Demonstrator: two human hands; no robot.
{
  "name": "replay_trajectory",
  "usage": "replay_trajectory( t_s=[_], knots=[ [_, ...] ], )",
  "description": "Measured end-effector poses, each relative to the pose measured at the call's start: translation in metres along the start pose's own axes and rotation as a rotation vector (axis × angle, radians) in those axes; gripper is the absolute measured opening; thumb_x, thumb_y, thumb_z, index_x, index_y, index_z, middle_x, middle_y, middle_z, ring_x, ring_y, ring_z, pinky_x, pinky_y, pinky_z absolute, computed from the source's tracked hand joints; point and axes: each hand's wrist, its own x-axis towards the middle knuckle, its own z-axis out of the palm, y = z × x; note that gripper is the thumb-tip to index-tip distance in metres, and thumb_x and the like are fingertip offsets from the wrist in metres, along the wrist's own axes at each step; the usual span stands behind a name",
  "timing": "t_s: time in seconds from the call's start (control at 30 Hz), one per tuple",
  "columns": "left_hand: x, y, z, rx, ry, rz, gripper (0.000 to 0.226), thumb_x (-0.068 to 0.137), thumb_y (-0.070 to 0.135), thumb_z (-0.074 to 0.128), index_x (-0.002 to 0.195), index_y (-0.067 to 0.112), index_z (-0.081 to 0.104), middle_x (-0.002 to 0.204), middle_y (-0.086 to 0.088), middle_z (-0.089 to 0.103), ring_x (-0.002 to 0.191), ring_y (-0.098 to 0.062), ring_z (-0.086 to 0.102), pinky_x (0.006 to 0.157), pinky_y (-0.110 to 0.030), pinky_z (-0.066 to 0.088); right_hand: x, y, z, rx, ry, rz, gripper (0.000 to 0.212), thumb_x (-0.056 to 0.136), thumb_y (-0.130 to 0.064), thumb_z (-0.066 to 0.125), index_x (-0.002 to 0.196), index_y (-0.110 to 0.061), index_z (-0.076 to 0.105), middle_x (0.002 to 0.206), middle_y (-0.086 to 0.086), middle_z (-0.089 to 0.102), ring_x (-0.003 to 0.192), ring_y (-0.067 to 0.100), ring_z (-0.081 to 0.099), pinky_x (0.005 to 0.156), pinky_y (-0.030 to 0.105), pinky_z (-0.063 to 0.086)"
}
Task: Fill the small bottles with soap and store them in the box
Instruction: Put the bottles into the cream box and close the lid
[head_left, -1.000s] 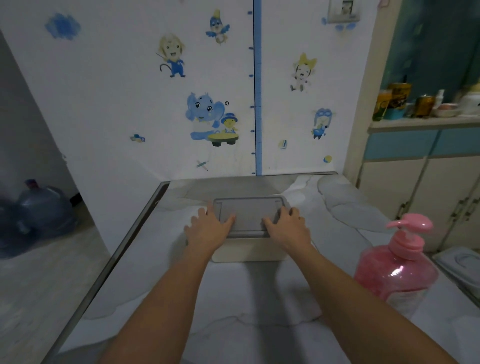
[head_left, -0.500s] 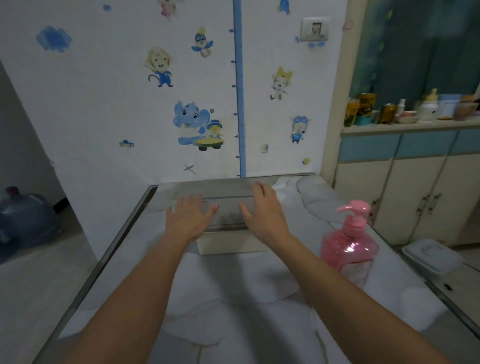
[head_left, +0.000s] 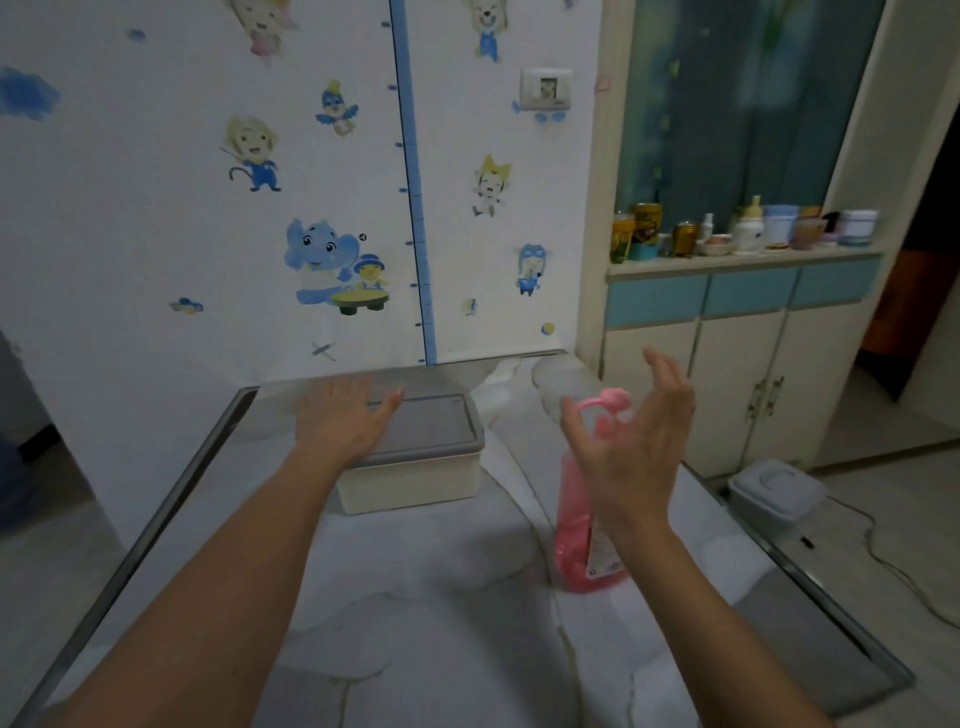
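A cream box (head_left: 415, 480) with a grey lid (head_left: 431, 426) stands closed at the far middle of the marble-patterned table (head_left: 415, 597). My left hand (head_left: 345, 421) lies flat on the left part of the lid, fingers spread. A pink soap pump bottle (head_left: 576, 525) stands to the right of the box. My right hand (head_left: 631, 441) hovers open in front of its pump head, fingers curled and apart, holding nothing. No small bottles are in view.
The table has a metal rim (head_left: 171, 488) and butts against a sticker-covered wall. A cabinet (head_left: 737, 384) with jars on its shelf stands at the right. A grey-lidded container (head_left: 776, 493) and a cable lie on the floor there.
My right hand has left the box lid and moved right, up to the pink pump bottle. My left hand stays on the lid. The head view has turned to the right.
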Motion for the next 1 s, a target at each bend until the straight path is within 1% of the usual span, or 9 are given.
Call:
replay_trajectory(
  t_s=[0.1,0.17,0.23,0.3,0.37,0.53,0.7,0.83,1.0],
  knots=[
    [-0.003,0.004,-0.004,-0.008,-0.014,0.000,0.082,0.088,0.073,0.010,0.152,0.022,0.020,0.160,-0.005,0.019,0.147,-0.026,0.013,0.116,-0.053,0.015,-0.024,0.029,-0.002,-0.078,-0.193,0.181,0.102,0.067,-0.051,0.078,0.144,-0.019,0.021,0.145,0.005,0.027,0.133,0.026,0.033,0.105,0.051,0.037],
    [-0.004,0.005,-0.007,-0.008,-0.032,-0.004,0.082,0.088,0.074,0.009,0.153,0.024,0.015,0.161,-0.003,0.013,0.148,-0.025,0.008,0.117,-0.054,0.013,-0.037,0.040,0.002,-0.050,-0.305,0.295,0.108,0.063,-0.054,0.079,0.146,-0.027,0.016,0.149,-0.001,0.022,0.135,0.025,0.031,0.102,0.054,0.040],
    [-0.004,0.006,-0.009,0.000,-0.040,-0.004,0.083,0.087,0.074,0.007,0.153,0.024,0.013,0.161,-0.002,0.011,0.148,-0.025,0.006,0.117,-0.053,0.013,-0.045,0.048,0.007,0.000,-0.345,0.351,0.105,0.061,-0.051,0.081,0.144,-0.033,0.018,0.143,-0.004,0.027,0.127,0.025,0.040,0.093,0.051,0.048],
    [-0.003,0.004,-0.011,0.005,-0.042,-0.004,0.084,0.086,0.075,0.007,0.153,0.024,0.012,0.162,-0.003,0.010,0.149,-0.025,0.007,0.116,-0.052,0.013,-0.047,0.053,0.013,0.020,-0.340,0.336,0.094,0.060,-0.045,0.082,0.137,-0.033,0.028,0.133,-0.004,0.034,0.117,0.022,0.047,0.086,0.046,0.051],
    [-0.002,0.001,-0.012,0.001,-0.048,-0.006,0.085,0.086,0.076,0.007,0.153,0.024,0.012,0.162,-0.003,0.011,0.148,-0.025,0.008,0.116,-0.052,0.012,-0.047,0.057,0.019,0.040,-0.319,0.319,0.084,0.060,-0.040,0.083,0.129,-0.029,0.036,0.123,-0.005,0.038,0.111,0.019,0.049,0.086,0.043,0.051],
    [-0.001,-0.002,-0.008,0.029,-0.048,-0.007,0.088,0.085,0.076,0.007,0.152,0.021,0.017,0.160,-0.005,0.017,0.147,-0.025,0.014,0.115,-0.050,0.014,-0.043,0.062,0.043,0.100,-0.265,0.318,0.072,0.062,-0.035,0.084,0.120,-0.023,0.043,0.116,-0.005,0.039,0.104,0.016,0.048,0.088,0.043,0.051],
    [0.003,-0.008,-0.003,0.039,-0.041,-0.018,0.088,0.085,0.077,0.008,0.151,0.020,0.023,0.158,-0.006,0.023,0.145,-0.024,0.019,0.114,-0.051,0.017,-0.030,0.064,0.081,0.155,-0.222,0.307,0.067,0.063,-0.038,0.081,0.117,-0.022,0.044,0.114,-0.004,0.041,0.104,0.017,0.046,0.089,0.043,0.049],
    [0.006,-0.012,-0.001,0.052,-0.020,-0.015,0.085,0.087,0.074,0.010,0.149,0.019,0.027,0.155,-0.008,0.029,0.143,-0.025,0.025,0.113,-0.050,0.021,-0.015,0.071,0.117,0.157,-0.273,0.322,0.068,0.064,-0.039,0.079,0.119,-0.022,0.042,0.116,-0.001,0.041,0.106,0.021,0.048,0.090,0.046,0.049],
    [0.006,-0.014,0.007,0.049,-0.046,-0.012,0.082,0.089,0.072,0.008,0.151,0.020,0.020,0.159,-0.007,0.020,0.147,-0.025,0.015,0.116,-0.050,0.012,-0.003,0.080,0.151,0.132,-0.291,0.297,0.073,0.064,-0.036,0.081,0.122,-0.018,0.040,0.121,0.003,0.039,0.108,0.027,0.046,0.091,0.046,0.047]
  ],
)
